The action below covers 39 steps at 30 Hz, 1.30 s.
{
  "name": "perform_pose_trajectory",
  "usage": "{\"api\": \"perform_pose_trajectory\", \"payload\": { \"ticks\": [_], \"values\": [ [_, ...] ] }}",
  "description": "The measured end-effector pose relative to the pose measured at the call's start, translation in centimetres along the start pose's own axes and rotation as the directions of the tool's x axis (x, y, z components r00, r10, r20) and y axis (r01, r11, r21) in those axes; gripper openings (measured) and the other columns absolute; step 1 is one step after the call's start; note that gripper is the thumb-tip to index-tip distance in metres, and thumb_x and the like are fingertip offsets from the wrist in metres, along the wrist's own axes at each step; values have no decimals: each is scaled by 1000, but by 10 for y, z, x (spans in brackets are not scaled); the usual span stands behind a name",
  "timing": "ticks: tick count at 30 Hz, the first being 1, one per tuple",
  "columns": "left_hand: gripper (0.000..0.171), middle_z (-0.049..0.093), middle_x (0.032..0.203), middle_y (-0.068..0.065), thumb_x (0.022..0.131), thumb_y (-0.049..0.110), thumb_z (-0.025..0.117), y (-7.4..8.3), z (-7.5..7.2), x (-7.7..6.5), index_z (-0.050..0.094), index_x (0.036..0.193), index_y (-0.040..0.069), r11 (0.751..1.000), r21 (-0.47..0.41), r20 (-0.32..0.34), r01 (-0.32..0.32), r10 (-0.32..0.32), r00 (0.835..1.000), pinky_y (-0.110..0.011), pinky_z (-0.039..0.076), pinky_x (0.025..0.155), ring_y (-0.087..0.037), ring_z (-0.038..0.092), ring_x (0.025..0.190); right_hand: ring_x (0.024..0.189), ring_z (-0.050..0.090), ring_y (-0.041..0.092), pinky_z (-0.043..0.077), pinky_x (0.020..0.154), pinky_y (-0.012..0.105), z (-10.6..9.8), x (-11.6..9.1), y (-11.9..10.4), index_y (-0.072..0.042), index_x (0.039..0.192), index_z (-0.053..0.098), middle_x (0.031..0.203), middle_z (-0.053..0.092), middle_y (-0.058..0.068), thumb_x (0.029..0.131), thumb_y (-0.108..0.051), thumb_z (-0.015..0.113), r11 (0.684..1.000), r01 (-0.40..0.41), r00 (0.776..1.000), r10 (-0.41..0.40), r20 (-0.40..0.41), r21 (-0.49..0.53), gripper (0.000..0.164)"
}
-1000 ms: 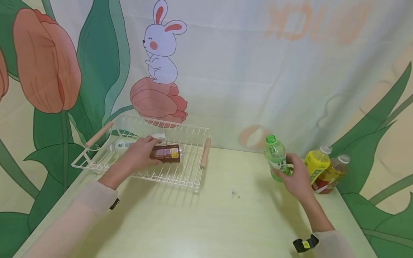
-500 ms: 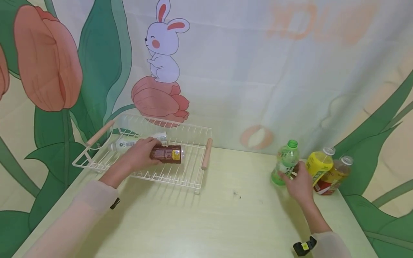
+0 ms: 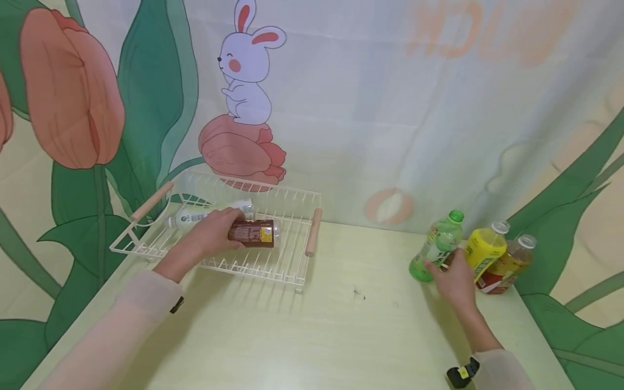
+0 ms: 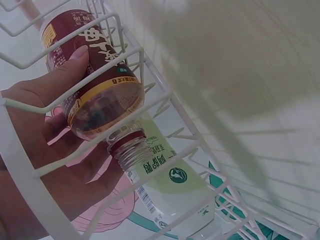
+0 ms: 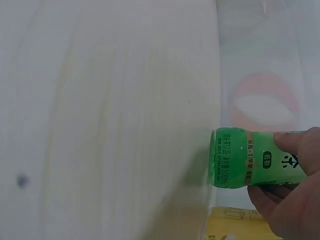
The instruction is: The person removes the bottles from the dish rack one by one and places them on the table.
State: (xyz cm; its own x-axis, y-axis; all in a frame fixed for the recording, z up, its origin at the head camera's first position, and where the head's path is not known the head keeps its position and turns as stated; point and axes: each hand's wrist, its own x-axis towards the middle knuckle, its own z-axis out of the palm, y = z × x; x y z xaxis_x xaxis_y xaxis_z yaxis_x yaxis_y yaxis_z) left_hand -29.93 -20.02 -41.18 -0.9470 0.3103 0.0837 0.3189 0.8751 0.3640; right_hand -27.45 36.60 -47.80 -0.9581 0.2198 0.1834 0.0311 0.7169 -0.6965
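In the head view my left hand (image 3: 210, 234) grips a plastic bottle with a dark red-brown label (image 3: 253, 233), lying sideways in a white wire dish rack (image 3: 253, 275). The left wrist view has the thumb across that bottle's label (image 4: 95, 55). Behind the hand lies a white-and-pale-green labelled bottle (image 3: 189, 218). On the right, my right hand (image 3: 458, 281) holds a green tea bottle (image 3: 444, 238) around its label; its green cap leans to the right. In the right wrist view the bottle's base (image 5: 222, 157) is close to the table surface.
A yellow-labelled bottle (image 3: 483, 252) and a red-and-yellow labelled bottle (image 3: 509, 265) stand right beside the right hand. The rack has wooden handles (image 3: 313, 233). A printed curtain (image 3: 341, 135) hangs along the back edge of the pale table (image 3: 312, 336).
My right hand has carried the green tea bottle rightward and down, toward the yellow-labelled one, and its cap now tilts right. The left hand has stayed on the dark red-brown bottle.
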Motion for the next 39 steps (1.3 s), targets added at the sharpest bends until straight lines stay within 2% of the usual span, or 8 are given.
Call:
{"api": "perform_pose_trajectory", "payload": {
  "ticks": [13, 20, 24, 28, 31, 35, 39],
  "values": [
    [68, 63, 136, -18, 88, 23, 89, 3, -1, 4, 58, 144, 2, 999, 52, 42, 16, -18, 999, -58, 49, 107, -37, 55, 123, 124, 58, 53, 52, 99, 64, 1, -4, -1, 9, 146, 40, 138, 56, 37, 101, -30, 73, 999, 17, 1000, -17, 3, -51, 68],
    [70, 61, 141, -19, 88, 24, 89, 3, -1, 6, 57, 147, 2, 997, 68, 64, 22, -26, 998, -59, 48, 108, -39, 54, 125, 115, 63, 55, 56, 88, 63, -5, -5, -3, 15, 139, 44, 130, 59, 42, 101, -29, 73, 988, 56, 997, -46, 69, -147, 65],
    [73, 58, 146, -21, 89, 25, 88, 4, 0, 7, 56, 150, 3, 995, 94, 79, 37, -44, 996, -60, 46, 109, -40, 52, 129, 105, 66, 50, 58, 79, 54, -10, -8, -3, 18, 137, 45, 129, 58, 43, 100, -32, 74, 984, 51, 989, -26, 146, -171, 69],
    [73, 60, 145, -20, 88, 25, 88, 7, -1, 7, 56, 150, 2, 995, 91, 77, 44, -51, 996, -59, 46, 110, -39, 52, 129, 101, 63, 44, 58, 75, 48, -22, -12, -7, 21, 139, 42, 131, 55, 45, 100, -39, 73, 981, 36, 967, 15, 256, -191, 78],
    [72, 61, 143, -20, 89, 25, 88, 9, -2, 8, 56, 149, 2, 996, 88, 83, 33, -40, 996, -59, 47, 109, -39, 52, 127, 115, 59, 54, 57, 85, 56, -31, -20, -14, 21, 145, 39, 138, 50, 47, 100, -45, 72, 976, 39, 937, 38, 348, -213, 86],
    [72, 61, 142, -20, 88, 26, 89, 10, -2, 6, 56, 149, 2, 995, 100, 85, 26, -34, 996, -58, 48, 107, -38, 53, 125, 127, 53, 60, 54, 94, 64, -39, -32, -29, 19, 147, 41, 143, 48, 45, 99, -56, 69, 959, 83, 892, 49, 448, -271, 93],
    [72, 62, 141, -18, 88, 30, 89, 9, -5, 1, 58, 148, 4, 992, 121, 73, 25, -34, 997, -58, 51, 103, -36, 56, 122, 128, 55, 57, 52, 97, 65, -42, -43, -48, 17, 146, 46, 142, 54, 40, 97, -62, 68, 944, 157, 867, 9, 499, -290, 95]
  ]
}}
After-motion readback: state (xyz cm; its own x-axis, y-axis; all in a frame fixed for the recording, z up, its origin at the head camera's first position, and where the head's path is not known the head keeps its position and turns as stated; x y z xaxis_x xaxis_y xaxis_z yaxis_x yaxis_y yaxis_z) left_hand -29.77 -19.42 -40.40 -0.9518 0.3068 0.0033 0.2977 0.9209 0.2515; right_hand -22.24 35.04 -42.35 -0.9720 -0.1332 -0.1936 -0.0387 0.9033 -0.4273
